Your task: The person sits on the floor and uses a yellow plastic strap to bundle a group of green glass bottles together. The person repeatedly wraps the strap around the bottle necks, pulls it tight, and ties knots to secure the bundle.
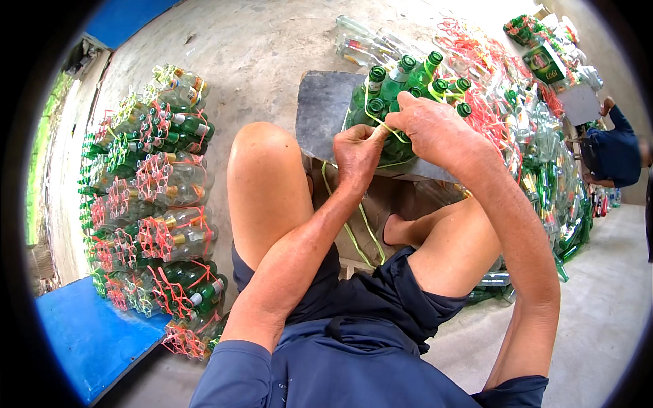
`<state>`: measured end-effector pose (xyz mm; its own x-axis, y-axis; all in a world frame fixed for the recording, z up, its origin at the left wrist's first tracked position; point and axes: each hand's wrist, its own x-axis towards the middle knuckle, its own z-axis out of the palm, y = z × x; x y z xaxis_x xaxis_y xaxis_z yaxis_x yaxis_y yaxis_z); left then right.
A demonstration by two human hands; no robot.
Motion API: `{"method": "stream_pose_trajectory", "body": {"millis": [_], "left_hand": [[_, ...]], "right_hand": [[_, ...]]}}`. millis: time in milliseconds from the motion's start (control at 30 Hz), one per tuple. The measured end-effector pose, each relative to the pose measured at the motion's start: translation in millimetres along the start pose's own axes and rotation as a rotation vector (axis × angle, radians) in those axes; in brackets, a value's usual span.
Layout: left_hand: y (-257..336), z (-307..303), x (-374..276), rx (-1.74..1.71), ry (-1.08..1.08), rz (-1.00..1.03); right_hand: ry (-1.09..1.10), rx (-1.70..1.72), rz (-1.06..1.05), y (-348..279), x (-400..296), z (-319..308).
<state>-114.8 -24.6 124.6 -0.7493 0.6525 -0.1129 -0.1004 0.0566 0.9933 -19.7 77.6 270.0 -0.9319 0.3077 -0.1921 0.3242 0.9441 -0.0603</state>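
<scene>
Several green glass bottles [403, 71] stand upright in a cluster on a small grey-topped stand [326, 104] in front of my knees. A yellow-green plastic strap [371, 116] loops around bottle necks at the near left and at the right of the cluster. My left hand [358, 155] pinches this strap between thumb and forefinger at the near side of the bottles. Right beside it, my right hand [438, 130] grips the strap, fingertips almost touching the left ones. That hand hides part of the cluster. Loose strap ends [365, 222] hang between my legs.
Bundles of strapped bottles [168, 178] lie stacked on the left, beside a blue panel [97, 336]. Clear bottles [365, 48] lie behind the stand. To the right are tangled red straps [484, 107] and a heap of loose bottles [546, 168]. Another person [612, 148] sits beyond it.
</scene>
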Motion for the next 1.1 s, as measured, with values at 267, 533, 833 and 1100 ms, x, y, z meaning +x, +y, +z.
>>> {"method": "stream_pose_trajectory", "body": {"millis": [267, 533, 833, 1100], "left_hand": [[10.1, -1.4, -5.8, 0.001, -0.018, 0.055], [22.3, -1.7, -11.6, -0.059, -0.095, 0.084], [23.2, -1.0, -10.7, -0.092, -0.162, 0.078], [26.2, -1.6, -11.7, -0.14, -0.203, 0.05]], "right_hand": [[0.038, -0.278, -0.049, -1.6, -0.3, -13.0], [0.092, -0.21, -0.038, 22.0, -5.4, -18.3], [0.081, -0.087, 0.077, 45.1, -5.9, -26.6], [0.139, -0.032, 0.101, 54.5, -0.4, -26.4]]}}
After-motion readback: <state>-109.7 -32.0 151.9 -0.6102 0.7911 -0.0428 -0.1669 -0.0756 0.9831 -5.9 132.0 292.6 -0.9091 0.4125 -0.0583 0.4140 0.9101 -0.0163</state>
